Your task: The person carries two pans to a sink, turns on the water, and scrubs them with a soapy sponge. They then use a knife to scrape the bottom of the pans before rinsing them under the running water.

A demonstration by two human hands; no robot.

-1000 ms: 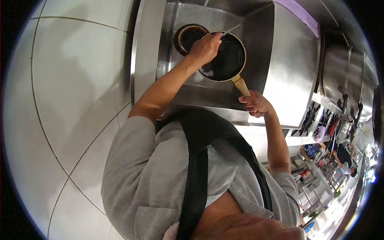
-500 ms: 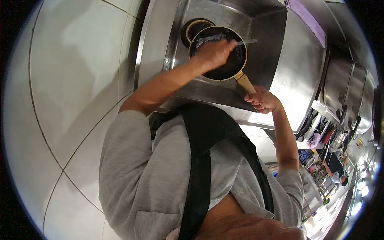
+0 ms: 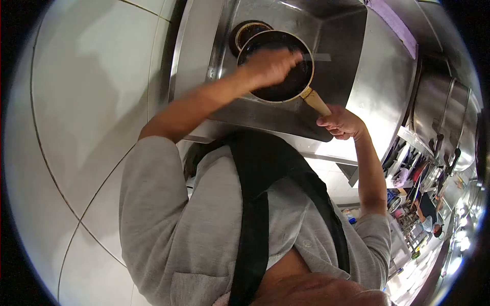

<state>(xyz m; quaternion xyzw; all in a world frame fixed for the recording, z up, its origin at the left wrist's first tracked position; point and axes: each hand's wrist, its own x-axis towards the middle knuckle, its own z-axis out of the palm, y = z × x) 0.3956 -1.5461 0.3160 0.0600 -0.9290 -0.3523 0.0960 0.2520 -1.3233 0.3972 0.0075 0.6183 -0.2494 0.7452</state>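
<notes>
A dark round frying pan with a pale rim is held over the sink. My right hand is wrapped round the end of its cream handle. Over the inside of the pan is my left hand, blurred by motion, its fingers closed. A thin, flat, greyish strip sticks out from those fingers past the pan's right rim. My left hand hides part of the pan's inside.
Behind the pan's left rim is a dark round piece in the sink. A purple cloth lies along the upper right edge. Utensils and shelving stand at the right; another person is far off there.
My left hand has moved slightly left within the pan, and the strip has shifted a little. The pan has shifted slightly up and left, while my right hand has moved slightly right.
</notes>
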